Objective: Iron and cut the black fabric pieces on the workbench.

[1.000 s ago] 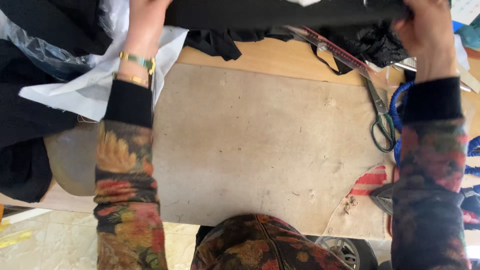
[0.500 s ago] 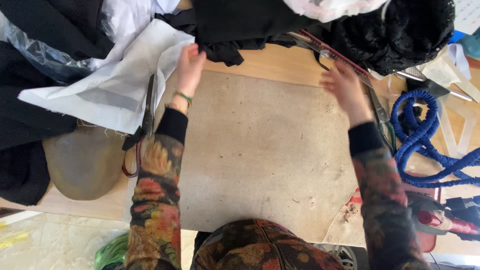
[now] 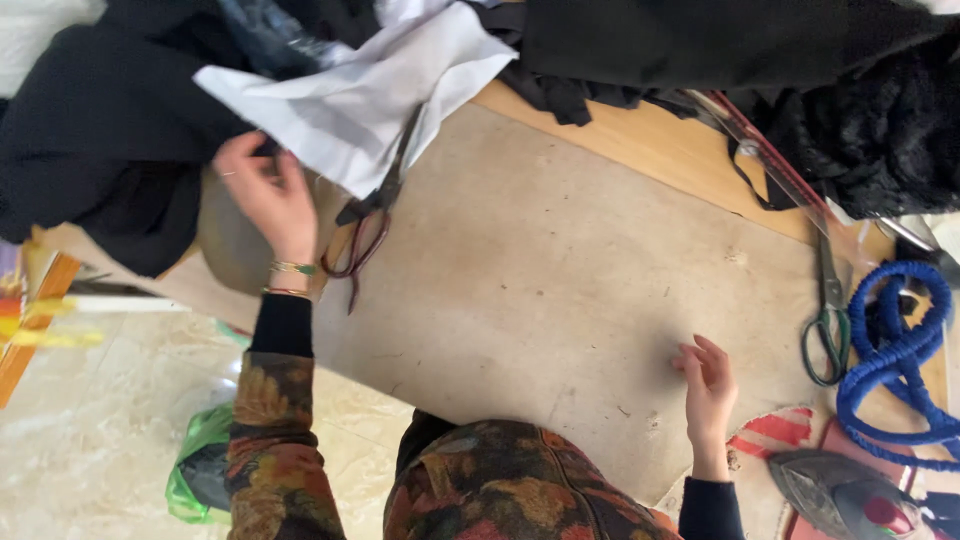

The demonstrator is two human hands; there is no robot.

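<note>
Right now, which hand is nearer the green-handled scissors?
Right. The right hand rests on the table just left of the green-handled scissors; the left hand is far across at the black fabric.

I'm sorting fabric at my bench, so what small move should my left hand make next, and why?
Probably close the left hand on the black fabric and draw it onto the bare board: its fingers already touch that cloth, and the right hand rests empty there.

Left hand reaches out, seemingly pinching; right hand half-curled.
</note>
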